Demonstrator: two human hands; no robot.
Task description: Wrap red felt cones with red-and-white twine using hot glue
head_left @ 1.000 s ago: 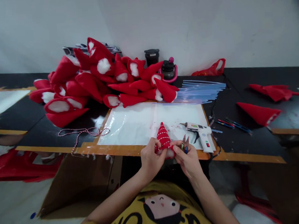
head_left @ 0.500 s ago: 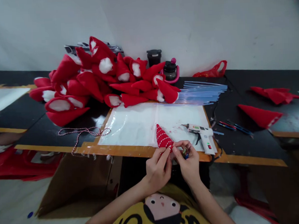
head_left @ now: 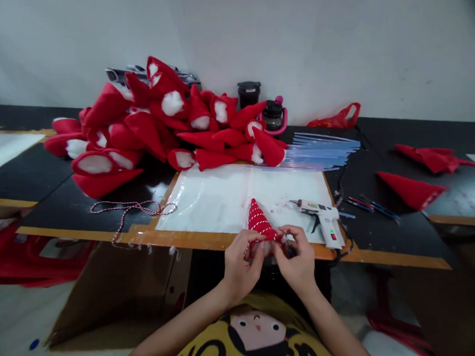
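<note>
Between my hands, at the table's front edge, is a small red felt cone hat point(head_left: 259, 223) with red-and-white cord wound round it in a spiral. Its tip points away from me, and white stuffing shows at the wide end. My left hand point(head_left: 244, 260) pinches the left side of its base, with a bit of cord at the fingers. The right side of the base is held by my right hand point(head_left: 295, 254). A small dark object, too hidden to name, sits in the right palm. A white glue gun point(head_left: 321, 219) lies on its side to the right.
A heap of stuffed red felt cones point(head_left: 147, 124) spreads at the back left. Clear glue sticks point(head_left: 319, 151) lie behind the white sheet point(head_left: 207, 201). Loose cord point(head_left: 131, 207) lies left. Pens point(head_left: 376, 208) and a flat red cone point(head_left: 411, 189) are right.
My left hand has shifted left and a little down along the hat's base, so the hands are farther apart and more stuffing shows. The hat's tip has turned more upright.
</note>
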